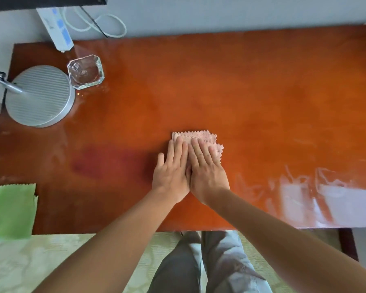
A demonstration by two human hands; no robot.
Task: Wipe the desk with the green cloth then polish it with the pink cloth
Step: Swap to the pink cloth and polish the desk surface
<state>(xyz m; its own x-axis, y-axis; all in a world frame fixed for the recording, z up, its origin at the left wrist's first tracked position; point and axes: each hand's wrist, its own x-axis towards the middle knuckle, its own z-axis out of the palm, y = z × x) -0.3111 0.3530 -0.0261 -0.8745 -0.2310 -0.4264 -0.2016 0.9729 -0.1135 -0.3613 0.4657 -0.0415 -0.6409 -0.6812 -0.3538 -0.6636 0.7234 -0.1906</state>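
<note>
From the head camera, two bare arms reach out over a shiny orange-brown desk (241,81). Both hands lie flat, side by side, on a pink cloth (201,136) near the middle of the desk. The left hand (171,172) has its fingers straight and together, with the thumb sticking out to the side on the bare wood. The right hand (207,170) also has straight fingers, and they press down on the cloth. The two hands touch each other along their inner edges. Neither hand curls round the cloth; they just push on it from above. The cloth looks folded, and its zigzag edge pokes out past the fingertips and to the right.

The green cloth (11,210) lies flat at the near left corner of the desk, well away from the hands.

At the far left sits a round silver lamp base (38,96) with a metal arm. Just beside it is a glass ashtray (86,71). Behind that, a white power strip (55,26) leans by the wall with a looped cord (106,24).

On the near right, the desk shows pale, streaky glare (325,199). Below the desk edge are the person's legs in grey trousers (209,267).
</note>
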